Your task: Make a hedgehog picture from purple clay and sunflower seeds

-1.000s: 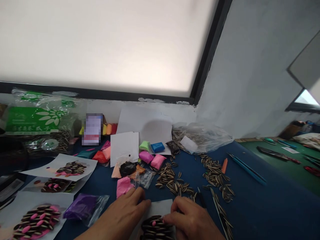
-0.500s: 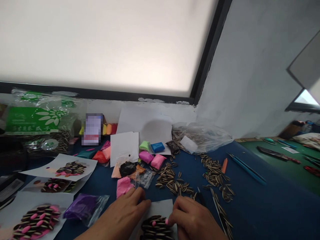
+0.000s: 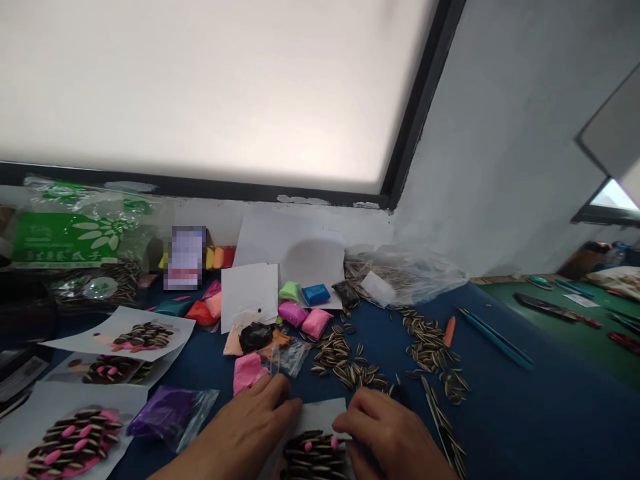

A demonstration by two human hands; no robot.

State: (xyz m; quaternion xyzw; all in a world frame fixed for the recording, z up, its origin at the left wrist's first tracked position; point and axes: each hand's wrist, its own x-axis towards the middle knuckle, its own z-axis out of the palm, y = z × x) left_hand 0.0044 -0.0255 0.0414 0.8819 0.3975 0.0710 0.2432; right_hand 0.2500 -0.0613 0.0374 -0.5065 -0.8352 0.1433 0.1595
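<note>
A white paper card [image 3: 324,411] lies in front of me at the bottom edge of the view. On it is a dark cluster of striped sunflower seeds [image 3: 311,459] with two small pink clay bits [image 3: 334,442] set among them; its lower part is cut off. My left hand [image 3: 260,417] rests at the card's left edge, fingers stretched forward, thumb touching the paper. Just right of the seed cluster hovers my right hand [image 3: 387,430], fingers a little apart with nothing visible between them. A torn pink clay packet [image 3: 249,372] lies beyond my left fingertips.
Loose sunflower seeds [image 3: 345,357] lie beyond the card, with blue-handled tweezers [image 3: 497,339] to the right. A purple clay packet [image 3: 163,413] and finished seed pictures [image 3: 75,443] are at left. Small clay packets [image 3: 291,313], white sheets [image 3: 250,287] and seed bags [image 3: 80,243] line the back.
My right fingers have let go of the right-hand pink bit and lifted slightly away, so that it shows fully on the seeds. My left hand has stayed in place.
</note>
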